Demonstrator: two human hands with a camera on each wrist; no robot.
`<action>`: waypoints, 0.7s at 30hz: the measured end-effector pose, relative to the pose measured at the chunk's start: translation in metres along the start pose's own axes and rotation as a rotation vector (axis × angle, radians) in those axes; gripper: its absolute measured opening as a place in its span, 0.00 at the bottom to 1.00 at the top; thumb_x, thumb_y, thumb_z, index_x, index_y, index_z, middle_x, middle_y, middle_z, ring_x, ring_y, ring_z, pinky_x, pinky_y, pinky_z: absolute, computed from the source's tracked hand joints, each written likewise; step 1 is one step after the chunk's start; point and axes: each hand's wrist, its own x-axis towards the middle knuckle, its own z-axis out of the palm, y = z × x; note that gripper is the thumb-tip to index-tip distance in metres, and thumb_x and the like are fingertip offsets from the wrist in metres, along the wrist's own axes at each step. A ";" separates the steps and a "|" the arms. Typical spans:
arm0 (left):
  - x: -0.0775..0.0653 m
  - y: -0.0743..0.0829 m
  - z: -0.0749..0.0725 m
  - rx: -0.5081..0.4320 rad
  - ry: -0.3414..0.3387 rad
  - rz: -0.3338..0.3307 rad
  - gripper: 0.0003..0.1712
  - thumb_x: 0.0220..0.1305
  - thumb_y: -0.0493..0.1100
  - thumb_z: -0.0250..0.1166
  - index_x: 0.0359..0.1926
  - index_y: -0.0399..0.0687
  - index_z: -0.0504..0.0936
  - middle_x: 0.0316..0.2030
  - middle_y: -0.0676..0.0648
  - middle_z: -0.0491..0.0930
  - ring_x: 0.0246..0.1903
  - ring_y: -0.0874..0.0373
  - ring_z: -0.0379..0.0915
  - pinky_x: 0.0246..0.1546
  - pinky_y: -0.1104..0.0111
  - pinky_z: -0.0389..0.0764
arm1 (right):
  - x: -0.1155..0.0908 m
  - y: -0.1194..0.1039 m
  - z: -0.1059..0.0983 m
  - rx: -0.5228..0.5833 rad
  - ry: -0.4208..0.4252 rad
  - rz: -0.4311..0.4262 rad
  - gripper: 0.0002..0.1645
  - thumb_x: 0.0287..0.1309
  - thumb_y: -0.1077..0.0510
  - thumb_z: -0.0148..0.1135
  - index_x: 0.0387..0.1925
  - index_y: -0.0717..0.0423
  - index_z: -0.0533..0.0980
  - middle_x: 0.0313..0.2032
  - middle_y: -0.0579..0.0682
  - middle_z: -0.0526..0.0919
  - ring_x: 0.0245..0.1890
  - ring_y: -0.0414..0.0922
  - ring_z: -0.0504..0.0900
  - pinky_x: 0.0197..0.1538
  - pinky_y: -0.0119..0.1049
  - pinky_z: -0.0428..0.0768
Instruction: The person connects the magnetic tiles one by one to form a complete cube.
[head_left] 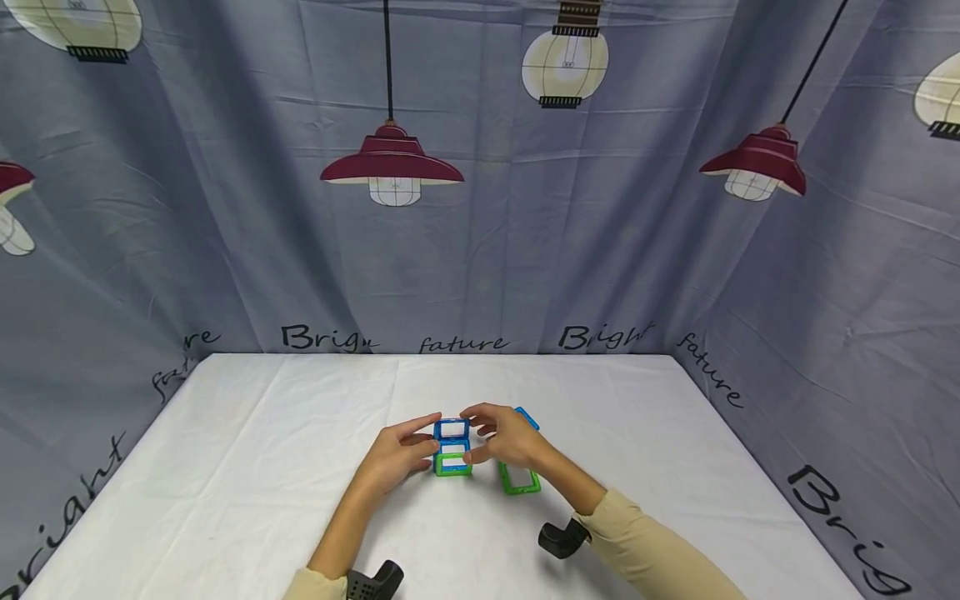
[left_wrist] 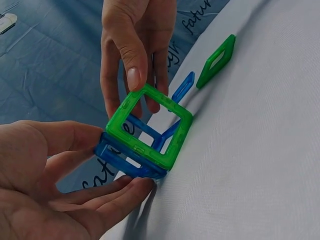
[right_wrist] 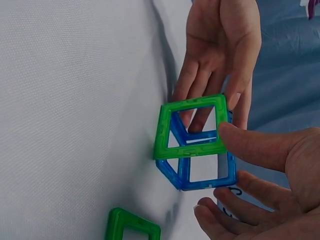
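A boxy build of magnetic tiles stands on the white tabletop, its green square frame (head_left: 453, 472) facing me and blue frames (head_left: 452, 422) behind and above. My left hand (head_left: 395, 454) holds its left side; in the left wrist view the fingertips lie against the blue frames (left_wrist: 120, 160). From the right, my right hand (head_left: 512, 435) grips the build. Its thumb (right_wrist: 260, 142) presses the edge of the green frame (right_wrist: 192, 150), with fingers near the blue edge. In the head view my right hand hides part of the build's right side.
A loose green tile (head_left: 522, 489) lies right of the build, below my right wrist. Beyond that hand is a loose blue tile (head_left: 528, 417). A grey curtain (head_left: 480, 250) printed with lamps surrounds the white table (head_left: 247, 467).
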 end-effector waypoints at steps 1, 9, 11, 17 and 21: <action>0.000 0.000 0.000 0.007 -0.005 -0.004 0.27 0.69 0.36 0.63 0.68 0.44 0.76 0.58 0.33 0.80 0.52 0.50 0.81 0.53 0.54 0.85 | 0.000 0.000 0.000 0.001 0.000 0.002 0.37 0.47 0.60 0.81 0.61 0.58 0.78 0.60 0.57 0.81 0.59 0.61 0.79 0.62 0.57 0.78; 0.000 -0.002 -0.002 0.051 -0.038 -0.014 0.30 0.67 0.41 0.68 0.69 0.48 0.75 0.59 0.35 0.79 0.54 0.49 0.80 0.53 0.57 0.85 | -0.001 0.002 0.001 0.005 -0.002 0.020 0.38 0.47 0.59 0.81 0.61 0.58 0.77 0.60 0.58 0.82 0.59 0.60 0.80 0.62 0.58 0.78; 0.000 -0.002 -0.002 0.058 -0.039 -0.009 0.32 0.65 0.42 0.70 0.69 0.48 0.76 0.59 0.35 0.79 0.55 0.48 0.80 0.53 0.57 0.85 | -0.001 0.002 0.001 0.006 -0.003 0.020 0.38 0.46 0.59 0.81 0.61 0.57 0.77 0.60 0.57 0.81 0.59 0.60 0.79 0.62 0.57 0.78; 0.001 -0.004 -0.005 0.076 -0.022 0.002 0.33 0.62 0.44 0.73 0.68 0.52 0.77 0.58 0.36 0.80 0.55 0.48 0.80 0.52 0.57 0.85 | -0.001 0.001 -0.001 0.005 0.000 0.017 0.38 0.46 0.59 0.81 0.62 0.56 0.77 0.61 0.57 0.81 0.60 0.61 0.79 0.63 0.57 0.77; 0.002 -0.007 -0.005 0.060 -0.028 0.007 0.33 0.61 0.44 0.74 0.68 0.53 0.77 0.58 0.37 0.80 0.53 0.50 0.80 0.51 0.58 0.85 | 0.000 0.002 -0.001 0.009 -0.003 0.018 0.40 0.46 0.58 0.81 0.62 0.56 0.77 0.61 0.57 0.81 0.60 0.61 0.79 0.63 0.57 0.77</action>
